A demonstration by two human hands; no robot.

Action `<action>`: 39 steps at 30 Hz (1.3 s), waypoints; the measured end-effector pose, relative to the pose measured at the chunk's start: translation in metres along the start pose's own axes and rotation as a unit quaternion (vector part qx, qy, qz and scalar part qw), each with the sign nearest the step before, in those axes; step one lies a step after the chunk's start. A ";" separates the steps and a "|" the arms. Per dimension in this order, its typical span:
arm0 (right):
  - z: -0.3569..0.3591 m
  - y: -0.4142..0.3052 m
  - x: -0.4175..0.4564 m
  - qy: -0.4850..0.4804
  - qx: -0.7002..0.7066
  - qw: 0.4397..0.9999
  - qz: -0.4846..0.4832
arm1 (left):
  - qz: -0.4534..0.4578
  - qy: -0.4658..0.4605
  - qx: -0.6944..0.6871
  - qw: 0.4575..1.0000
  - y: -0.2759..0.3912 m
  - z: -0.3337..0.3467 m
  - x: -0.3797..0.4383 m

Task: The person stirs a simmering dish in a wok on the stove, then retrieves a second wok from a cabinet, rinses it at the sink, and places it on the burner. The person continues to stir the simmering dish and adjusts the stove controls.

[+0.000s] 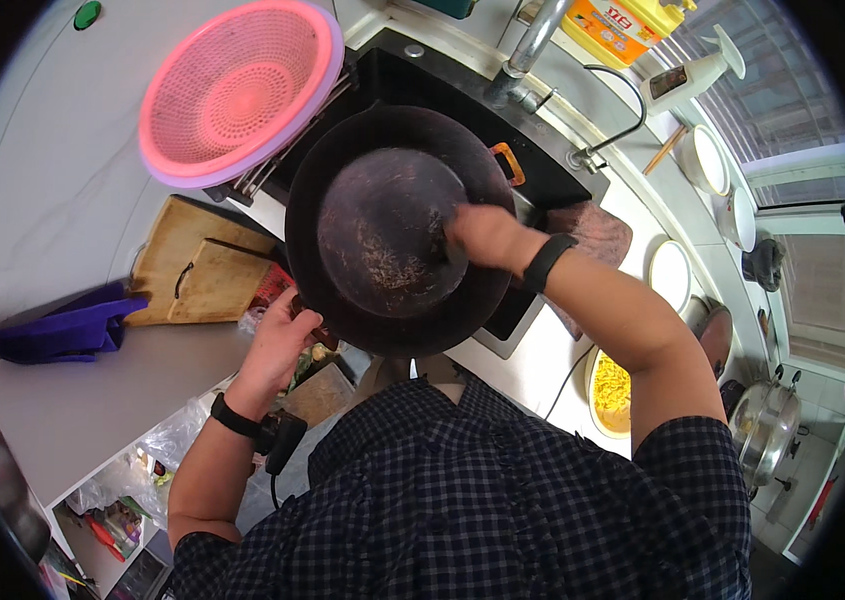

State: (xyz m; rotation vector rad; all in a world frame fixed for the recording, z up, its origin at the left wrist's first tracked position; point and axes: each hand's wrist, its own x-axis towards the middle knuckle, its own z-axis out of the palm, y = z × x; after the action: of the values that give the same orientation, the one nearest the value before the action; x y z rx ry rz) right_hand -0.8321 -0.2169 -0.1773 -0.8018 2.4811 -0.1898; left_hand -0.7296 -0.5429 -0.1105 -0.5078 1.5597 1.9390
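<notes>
A large dark wok is held over the black sink, tilted, with pale worn or crusted patches on its surface. My left hand grips the wok's near-left handle, thumb on top. The opposite orange-brown handle sticks out past the far-right rim. Fingers curled, my right hand is against the wok's surface, right of its middle. It is blurred by motion. Something dark shows at its fingertips, but I cannot make out whether it is a scrubber or shadow.
Pink and purple colander baskets rest on a rack at the sink's left. A metal faucet rises behind. A brownish cloth lies at the right edge, near a bowl of yellow food. Wooden cutting boards lean at left.
</notes>
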 end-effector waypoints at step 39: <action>0.000 -0.089 0.073 0.292 0.250 0.921 -0.057 | -0.030 0.002 -0.019 0.999 -0.002 -0.001 0.006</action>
State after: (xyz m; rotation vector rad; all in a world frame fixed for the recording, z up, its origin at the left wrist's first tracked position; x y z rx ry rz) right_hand -0.8377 -0.3323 -0.1838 -0.7317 2.7110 -1.2085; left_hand -0.7325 -0.5425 -0.1163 -0.5681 1.4963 1.9266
